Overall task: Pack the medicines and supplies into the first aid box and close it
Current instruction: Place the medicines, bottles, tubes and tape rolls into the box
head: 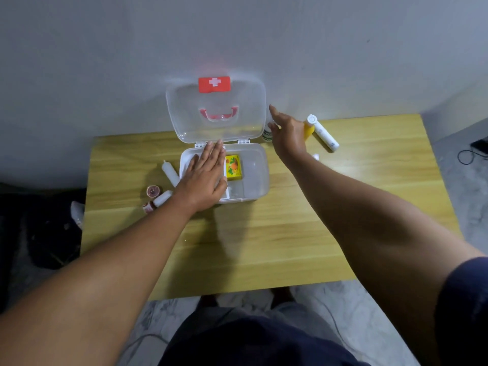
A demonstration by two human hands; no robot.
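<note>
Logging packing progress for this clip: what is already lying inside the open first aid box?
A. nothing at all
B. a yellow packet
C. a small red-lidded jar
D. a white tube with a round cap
B: a yellow packet lies in the first aid box beside the left hand, while the tubes and jars are out on the table.

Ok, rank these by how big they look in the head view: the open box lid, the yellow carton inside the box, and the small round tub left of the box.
1. The open box lid, clearly largest.
2. The yellow carton.
3. The small round tub, smallest, though not by much.
</note>
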